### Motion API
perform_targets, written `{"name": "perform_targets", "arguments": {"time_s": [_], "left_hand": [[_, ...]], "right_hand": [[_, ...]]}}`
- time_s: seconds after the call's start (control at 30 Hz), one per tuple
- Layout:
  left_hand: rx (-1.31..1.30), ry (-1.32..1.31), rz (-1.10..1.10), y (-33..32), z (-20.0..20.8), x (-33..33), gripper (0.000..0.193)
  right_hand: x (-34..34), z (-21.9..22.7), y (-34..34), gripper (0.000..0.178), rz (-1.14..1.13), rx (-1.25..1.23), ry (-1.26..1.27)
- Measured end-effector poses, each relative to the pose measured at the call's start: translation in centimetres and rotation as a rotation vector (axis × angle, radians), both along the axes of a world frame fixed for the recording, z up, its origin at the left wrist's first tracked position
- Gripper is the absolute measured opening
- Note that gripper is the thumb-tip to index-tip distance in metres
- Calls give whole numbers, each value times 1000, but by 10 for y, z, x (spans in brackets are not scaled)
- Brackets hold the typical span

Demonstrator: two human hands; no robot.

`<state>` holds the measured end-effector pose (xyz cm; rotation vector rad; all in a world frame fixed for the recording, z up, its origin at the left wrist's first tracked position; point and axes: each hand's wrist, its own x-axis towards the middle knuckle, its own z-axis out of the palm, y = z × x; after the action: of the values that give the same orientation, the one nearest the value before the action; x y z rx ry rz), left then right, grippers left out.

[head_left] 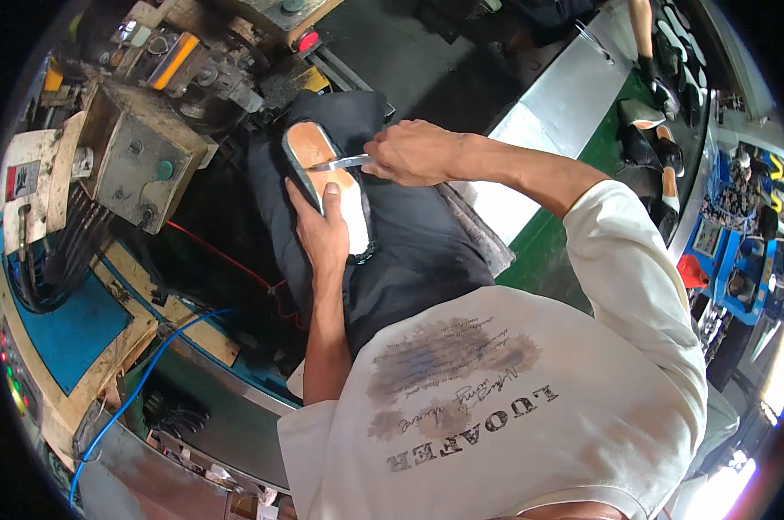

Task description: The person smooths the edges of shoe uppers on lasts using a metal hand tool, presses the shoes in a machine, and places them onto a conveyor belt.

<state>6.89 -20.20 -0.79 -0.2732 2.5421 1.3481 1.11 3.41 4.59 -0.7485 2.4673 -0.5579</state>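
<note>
Shoe (354, 221): on the person's lap, lying lengthwise on the dark trousers (427, 269), its long face turned up; that face is brown at the far end and white at the near end, with a dark edge around it.
Left hand (321, 236): holds the shoe from its left side, the thumb (331, 201) laid on the face near where brown meets white.
Right hand (416, 152): closed firmly around the near end of a metal tool (350, 161), to the right of the shoe.
Metal tool: reaches leftward out of the fist, across the brown part, its tip over that surface; whether the tip touches, I cannot tell.
Machine (141, 156): to the left, a grimy metal body with dark hoses bunched below it.
Blue hose (141, 390): curves along the lower left, well apart from the hands.
Red button (306, 41): at the top, beyond the knees.
Green belt (548, 260): to the right, beside a shiny metal ledge (561, 113).
Other shoes (641, 152): grouped at the upper right, near another person's forearm (641, 30).
Blue crate (747, 286): at the far right.
</note>
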Motion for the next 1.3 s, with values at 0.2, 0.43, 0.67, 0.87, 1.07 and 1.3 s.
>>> {"name": "perform_targets", "arguments": {"time_s": [0.2, 0.43, 0.67, 0.87, 1.07, 1.3], "left_hand": [[-100, -9, -61, -6, -2, 0, 85], [-152, -54, -134, -5, 10, -7, 85], [-166, 38, -163, -14, -8, -6, 90], [302, -345, -130, -26, -3, -32, 109], [543, -558, 202, -18, 7, -59, 98], [249, -434, 76, -10, -13, -55, 94]], "right_hand": [[-15, -5, -13, 42, 116, -11, 147], [-15, -48, 3, 44, 135, -37, 172], [-8, -57, 15, 53, 75, -149, 178], [-1, -58, 17, 57, -71, -122, -8], [-2, -53, 12, 56, -112, -117, -75], [-11, -39, 42, 39, -154, -337, 131]]}}
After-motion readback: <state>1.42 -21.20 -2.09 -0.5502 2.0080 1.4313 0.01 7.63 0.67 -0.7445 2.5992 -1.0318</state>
